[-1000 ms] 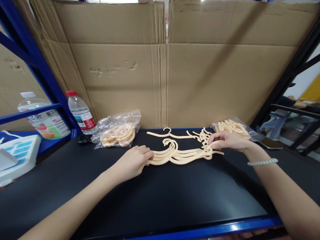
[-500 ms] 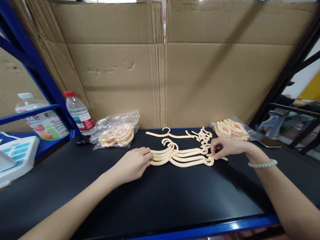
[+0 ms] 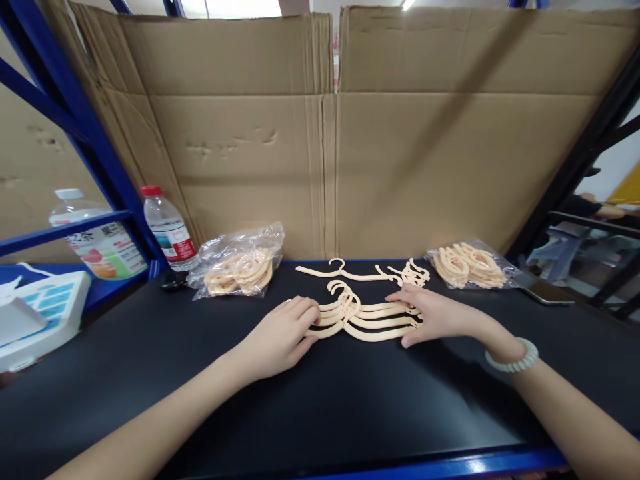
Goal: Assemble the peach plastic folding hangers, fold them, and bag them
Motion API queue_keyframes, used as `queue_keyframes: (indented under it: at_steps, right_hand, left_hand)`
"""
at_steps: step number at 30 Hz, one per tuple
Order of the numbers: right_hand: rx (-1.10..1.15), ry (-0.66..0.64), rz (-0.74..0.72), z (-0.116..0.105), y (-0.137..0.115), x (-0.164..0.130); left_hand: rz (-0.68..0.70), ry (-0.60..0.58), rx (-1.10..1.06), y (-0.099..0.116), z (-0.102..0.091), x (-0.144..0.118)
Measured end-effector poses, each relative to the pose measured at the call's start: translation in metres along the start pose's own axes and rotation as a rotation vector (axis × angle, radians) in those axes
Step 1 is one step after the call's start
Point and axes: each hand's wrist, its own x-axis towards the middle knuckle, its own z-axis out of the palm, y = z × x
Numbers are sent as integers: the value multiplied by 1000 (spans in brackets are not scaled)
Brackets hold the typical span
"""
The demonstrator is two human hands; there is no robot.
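A stack of small cream plastic hangers lies flat on the black tabletop. My left hand grips the stack's left end with curled fingers. My right hand, a pale bead bracelet on its wrist, closes over the stack's right end. A single loose hanger and a few more loose ones lie just behind the stack.
A clear bag of hangers sits at back left, another bag at back right beside a dark phone. A water bottle, a larger drink bottle and a white box stand at left. Cardboard walls the back.
My right hand has come down from pinching a raised hanger end and now lies over the stack's right end. Both hands have drawn closer together.
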Motion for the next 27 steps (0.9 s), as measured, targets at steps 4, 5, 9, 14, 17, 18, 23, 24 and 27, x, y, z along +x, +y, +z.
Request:
queue_keyframes:
  at_steps: [4,5,9,14,17,18,23,24,27]
  right_hand:
    - [-71,-31,-16,4,-2,2]
    - [-77,-31,-18,3,-2,2]
    - [-57,-10,-28,2,0,3]
    - [-42,31,-20,5,5,5]
    - [-64,34,-31,5,4,4]
    - [-70,32,-29,4,3,4]
    - [-69,25,-4,2,0,4]
    - [-65,26,-2,2,0,4]
    - [-58,33,3,2,2,4]
  left_hand:
    - [-22,15,-73,-3,7,-1]
    - [-28,6,-86,-4,8,-1]
    - [-48,-14,-108,-6,10,0]
    - [-66,-2,-116,-5,11,0]
    - [-67,13,-123,-5,12,0]
    - [-66,18,-126,-5,13,0]
    - [-52,48,-149,-5,13,1]
    - [-50,51,-151,-5,13,1]
    - [-46,48,-155,-5,14,1]
